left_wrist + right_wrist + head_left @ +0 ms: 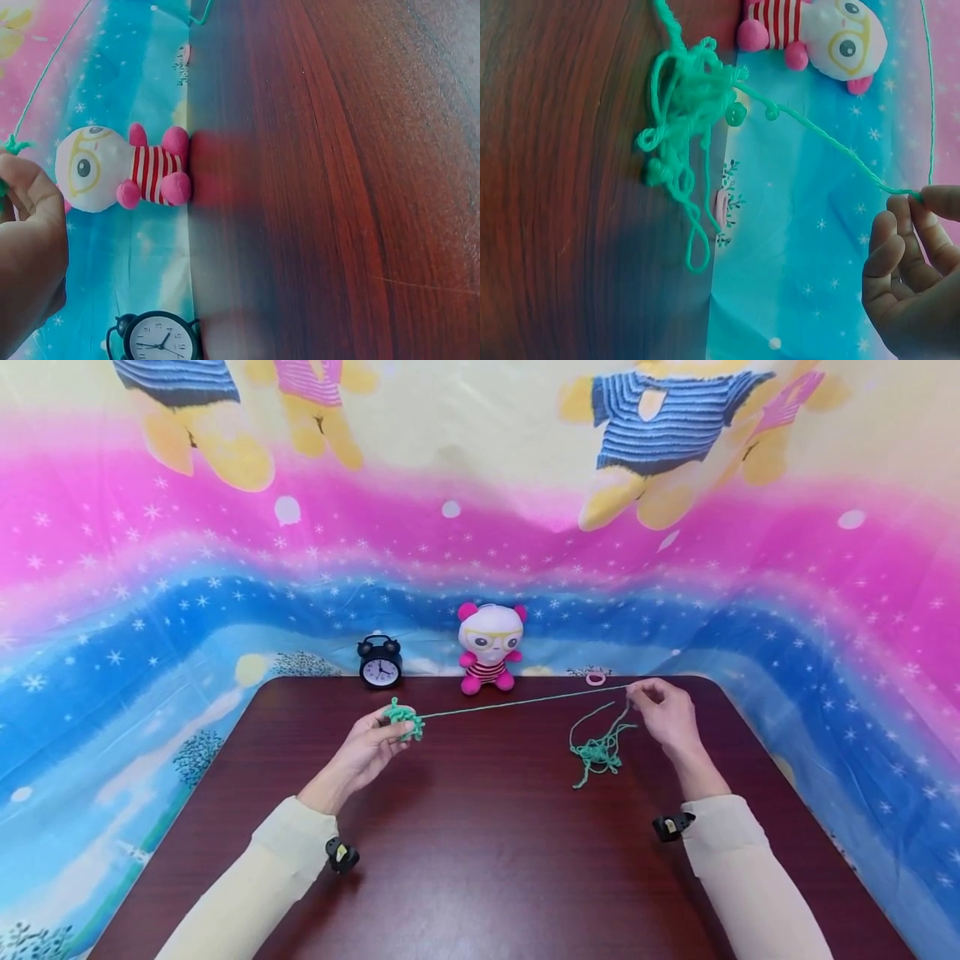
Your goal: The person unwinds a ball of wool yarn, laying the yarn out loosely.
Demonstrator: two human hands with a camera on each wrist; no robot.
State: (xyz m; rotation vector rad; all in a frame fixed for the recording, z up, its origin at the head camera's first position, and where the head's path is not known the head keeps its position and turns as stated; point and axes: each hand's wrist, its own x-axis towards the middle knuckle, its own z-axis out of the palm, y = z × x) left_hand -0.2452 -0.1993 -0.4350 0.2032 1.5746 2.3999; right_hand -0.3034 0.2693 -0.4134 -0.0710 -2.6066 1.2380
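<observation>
Between thumb and fingers, my left hand [367,748] holds a small green bundle of yarn [405,723] on the left side. A taut strand of green yarn [517,702] runs from it across to my right hand [666,713], where thumb and fingertips pinch it. Below the right hand hangs a loose tangle of the same yarn [598,755]; the right wrist view shows its loops [690,112] close up. In the left wrist view the left hand [30,240] is partly cut off at the edge, with only a bit of green yarn [13,144] showing.
At the back of the dark wooden table [480,860] stand a black alarm clock [380,663] and a pink and white panda plush [489,647]. A small pink ring [596,678] lies near the back edge. A printed curtain [480,543] surrounds the table.
</observation>
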